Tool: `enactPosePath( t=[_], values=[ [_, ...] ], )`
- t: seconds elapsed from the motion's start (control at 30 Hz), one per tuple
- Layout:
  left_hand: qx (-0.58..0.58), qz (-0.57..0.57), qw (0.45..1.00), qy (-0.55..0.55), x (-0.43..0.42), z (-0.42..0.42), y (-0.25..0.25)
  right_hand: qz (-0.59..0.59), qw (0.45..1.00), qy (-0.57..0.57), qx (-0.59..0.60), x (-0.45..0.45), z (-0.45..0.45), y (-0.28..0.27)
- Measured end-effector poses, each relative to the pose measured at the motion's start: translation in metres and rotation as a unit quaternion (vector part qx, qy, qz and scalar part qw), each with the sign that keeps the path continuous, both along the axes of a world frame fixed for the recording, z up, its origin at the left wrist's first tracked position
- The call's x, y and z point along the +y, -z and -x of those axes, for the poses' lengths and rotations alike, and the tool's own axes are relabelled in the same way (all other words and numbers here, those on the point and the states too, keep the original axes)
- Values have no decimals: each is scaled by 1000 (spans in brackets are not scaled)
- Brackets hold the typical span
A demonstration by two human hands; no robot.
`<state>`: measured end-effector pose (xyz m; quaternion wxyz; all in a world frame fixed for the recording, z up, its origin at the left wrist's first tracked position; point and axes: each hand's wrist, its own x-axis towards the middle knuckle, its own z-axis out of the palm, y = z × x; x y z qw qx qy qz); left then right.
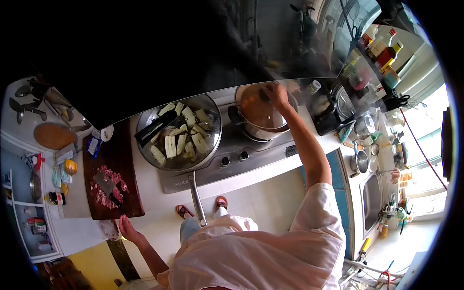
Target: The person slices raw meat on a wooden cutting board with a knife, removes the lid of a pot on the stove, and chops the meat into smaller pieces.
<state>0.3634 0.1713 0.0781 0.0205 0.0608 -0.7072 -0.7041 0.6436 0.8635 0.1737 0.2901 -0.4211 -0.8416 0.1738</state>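
My right hand (pixel 277 95) is closed on the knob of the glass lid (pixel 256 108), which lies over the pot (pixel 265 133) on the right burner. Down by the front edge of the counter, my left hand (pixel 128 229) is empty with its fingers apart, just below the cutting board (pixel 137 193). A cleaver (pixel 105 183) rests on chopped meat (pixel 117 180) on that board. Pale eggplant pieces (pixel 170 146) lie in the wide frying pan (pixel 217 140) on the left burner, with black tongs (pixel 155 128) across its left side.
The dark range hood (pixel 145 58) hangs low over the stove (pixel 212 178). The frying pan's handle (pixel 196 198) sticks out toward my body. Jars and a black appliance (pixel 328 116) stand right of the pot. A sink (pixel 371 200) is at far right.
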Motion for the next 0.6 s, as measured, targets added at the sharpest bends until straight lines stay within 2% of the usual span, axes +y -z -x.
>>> enactPosePath(
  t=[0.1, 0.3, 0.4, 0.6],
  values=[
    [-1, 11, 1000, -1, -4, 2, 2, 13, 998, -44, 45, -7, -10, -7],
    [22, 13, 999, 39, -13, 17, 17, 57, 997, 17, 46, 4, -26, 5],
    [13, 10, 999, 35, -6, 21, 15, -22, 999, 3, 48, 9, -29, 14],
    [11, 8, 1000, 27, 0, 28, 16, -28, 999, -14, 13, 3, -29, 2]
  ],
)
